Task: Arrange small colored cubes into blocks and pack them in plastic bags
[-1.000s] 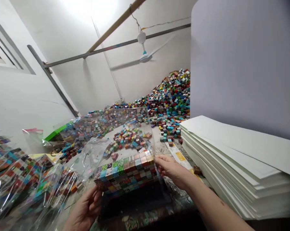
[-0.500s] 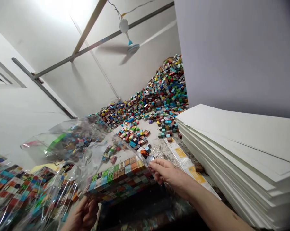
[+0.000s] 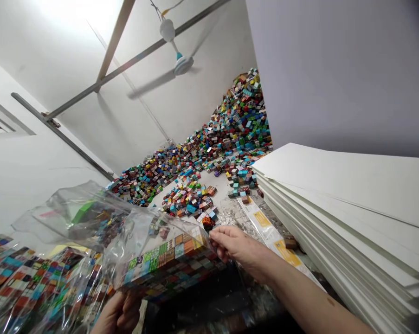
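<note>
A clear plastic bag [image 3: 91, 208] is stretched between my two hands, its loose end trailing to the left. Inside its mouth, or just beneath the film, is a block of small patterned cubes [image 3: 174, 260] packed in tight rows. My right hand [image 3: 233, 246] pinches the bag's edge at the block's right corner. Low on the left, my left hand [image 3: 122, 311] is closed at the block's near left corner, gripping the film there; its fingertips are partly hidden. Under the block sits a dark, black-sided tray or box [image 3: 202, 297].
Bagged blocks of cubes [image 3: 38, 283] stand at the left. A big heap of loose cubes [image 3: 237, 120] rises at the back, with a smaller pile [image 3: 188, 199] nearer. White boards [image 3: 334, 195] are stacked at the right, beside a white-and-yellow strip [image 3: 265, 222]. A fan [image 3: 183, 65] is mounted beyond.
The bag's loose end has shifted left and spread out. My right hand has moved slightly left with the bag's edge, and the view has tilted a little.
</note>
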Action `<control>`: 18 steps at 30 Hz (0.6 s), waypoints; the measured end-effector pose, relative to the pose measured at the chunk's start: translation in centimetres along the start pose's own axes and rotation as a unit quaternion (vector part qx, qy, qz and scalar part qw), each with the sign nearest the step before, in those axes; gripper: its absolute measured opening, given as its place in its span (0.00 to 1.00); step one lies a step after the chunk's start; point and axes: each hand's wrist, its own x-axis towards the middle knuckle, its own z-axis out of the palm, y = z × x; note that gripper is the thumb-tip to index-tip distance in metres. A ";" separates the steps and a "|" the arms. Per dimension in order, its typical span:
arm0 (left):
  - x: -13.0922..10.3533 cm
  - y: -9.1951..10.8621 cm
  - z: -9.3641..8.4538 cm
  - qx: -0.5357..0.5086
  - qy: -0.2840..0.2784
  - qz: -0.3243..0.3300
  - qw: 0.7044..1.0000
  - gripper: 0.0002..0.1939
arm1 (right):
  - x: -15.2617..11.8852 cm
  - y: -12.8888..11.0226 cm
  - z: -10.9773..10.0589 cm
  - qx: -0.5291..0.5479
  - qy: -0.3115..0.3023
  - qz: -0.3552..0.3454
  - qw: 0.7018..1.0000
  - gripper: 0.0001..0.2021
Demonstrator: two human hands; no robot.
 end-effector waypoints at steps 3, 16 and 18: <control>0.1 -0.1 -0.1 0.014 0.002 0.027 1.000 0.23 | 0.0 -0.1 0.1 -0.005 0.008 0.004 1.000 0.10; -0.1 -0.1 0.1 0.008 0.022 0.007 1.000 0.25 | -0.1 -1.0 0.4 -0.040 -0.004 0.004 0.999 0.11; 0.0 -0.1 0.1 -0.001 0.017 -0.002 1.000 0.26 | 0.0 -0.7 0.4 -0.028 -0.002 0.002 1.000 0.11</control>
